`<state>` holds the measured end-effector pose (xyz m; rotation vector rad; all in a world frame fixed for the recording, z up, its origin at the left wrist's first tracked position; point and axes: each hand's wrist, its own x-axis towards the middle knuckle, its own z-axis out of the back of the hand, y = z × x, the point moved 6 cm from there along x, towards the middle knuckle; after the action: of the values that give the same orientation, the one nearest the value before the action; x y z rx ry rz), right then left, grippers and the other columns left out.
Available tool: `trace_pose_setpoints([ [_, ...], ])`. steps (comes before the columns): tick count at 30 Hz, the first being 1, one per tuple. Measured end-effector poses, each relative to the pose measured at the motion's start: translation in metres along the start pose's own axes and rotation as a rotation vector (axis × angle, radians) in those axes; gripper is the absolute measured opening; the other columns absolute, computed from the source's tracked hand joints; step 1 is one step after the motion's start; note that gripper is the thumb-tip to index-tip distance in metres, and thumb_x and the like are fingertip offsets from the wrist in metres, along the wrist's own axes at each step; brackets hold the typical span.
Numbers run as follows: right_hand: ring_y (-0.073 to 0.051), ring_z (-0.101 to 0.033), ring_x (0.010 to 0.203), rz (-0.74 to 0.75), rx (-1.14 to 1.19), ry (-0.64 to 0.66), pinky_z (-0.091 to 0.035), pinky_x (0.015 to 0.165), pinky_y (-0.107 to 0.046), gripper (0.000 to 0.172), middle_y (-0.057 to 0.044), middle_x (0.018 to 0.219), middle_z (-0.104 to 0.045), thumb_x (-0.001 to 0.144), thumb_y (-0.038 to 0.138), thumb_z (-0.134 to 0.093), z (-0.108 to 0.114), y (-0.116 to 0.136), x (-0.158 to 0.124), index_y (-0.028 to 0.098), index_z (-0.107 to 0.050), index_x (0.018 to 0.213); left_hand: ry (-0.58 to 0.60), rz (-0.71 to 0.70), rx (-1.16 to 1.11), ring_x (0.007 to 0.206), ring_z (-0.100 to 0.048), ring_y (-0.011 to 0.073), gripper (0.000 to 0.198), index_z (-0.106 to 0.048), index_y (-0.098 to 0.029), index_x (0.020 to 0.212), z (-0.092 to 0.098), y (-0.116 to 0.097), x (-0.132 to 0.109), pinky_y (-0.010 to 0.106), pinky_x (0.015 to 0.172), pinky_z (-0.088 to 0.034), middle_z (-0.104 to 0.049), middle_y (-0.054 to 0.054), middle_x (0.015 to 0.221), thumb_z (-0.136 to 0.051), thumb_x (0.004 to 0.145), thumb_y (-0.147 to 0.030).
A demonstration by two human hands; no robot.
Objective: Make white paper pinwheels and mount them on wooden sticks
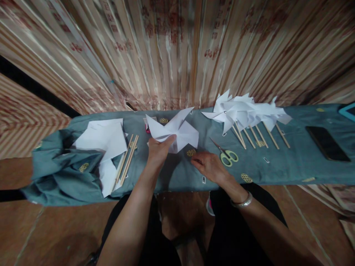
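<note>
My left hand [158,150] is closed on a folded white paper pinwheel [177,130], lifting it just above the blue-grey cloth [294,162]. My right hand [208,165] rests knuckles-up on the cloth, fingers curled toward a small round yellow disc [191,152]; what it pinches, if anything, is hidden. Green-handled scissors [226,155] lie just right of that hand.
Several finished white pinwheels on wooden sticks [246,112] lie at the right. A black phone [327,143] sits far right. White paper sheets [105,138] and loose wooden sticks [127,159] lie at the left. A patterned curtain hangs behind.
</note>
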<state>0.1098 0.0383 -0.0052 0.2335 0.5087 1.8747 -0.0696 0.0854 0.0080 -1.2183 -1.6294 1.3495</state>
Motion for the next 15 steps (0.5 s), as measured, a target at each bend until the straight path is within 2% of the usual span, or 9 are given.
trace_pose_setpoints([
  [5, -0.021, -0.068, 0.084, -0.013, -0.047, -0.036, -0.046, 0.071, -0.029, 0.019, -0.008, 0.087, -0.074, 0.091, 0.020, -0.054, -0.002, 0.004, 0.001, 0.019, -0.072, 0.085, 0.021, 0.037, -0.035, 0.079, -0.071, 0.0279, 0.017, -0.072, -0.016, 0.068, -0.004, 0.002, -0.002, 0.040, 0.073, -0.059, -0.074, 0.009, 0.073, -0.082, 0.055, -0.022],
  [9, -0.020, -0.069, 0.083, -0.013, -0.020, -0.047, -0.046, 0.072, -0.028, 0.016, -0.006, 0.088, -0.074, 0.088, 0.015, -0.056, -0.004, 0.005, 0.000, 0.019, -0.071, 0.085, 0.043, 0.057, -0.051, 0.072, -0.070, 0.0234, 0.017, -0.072, -0.016, 0.066, -0.008, 0.003, -0.004, 0.034, 0.068, -0.058, -0.074, 0.006, 0.071, -0.082, 0.055, -0.023],
  [15, -0.025, -0.069, 0.087, -0.011, -0.115, 0.022, -0.049, 0.073, -0.033, 0.018, -0.010, 0.092, -0.074, 0.092, 0.016, -0.052, -0.005, 0.003, -0.009, 0.018, -0.071, 0.090, 0.042, 0.075, -0.069, 0.066, -0.068, 0.0191, 0.021, -0.074, -0.015, 0.070, -0.014, 0.001, -0.007, 0.031, 0.065, -0.056, -0.075, 0.006, 0.074, -0.082, 0.053, -0.024],
])
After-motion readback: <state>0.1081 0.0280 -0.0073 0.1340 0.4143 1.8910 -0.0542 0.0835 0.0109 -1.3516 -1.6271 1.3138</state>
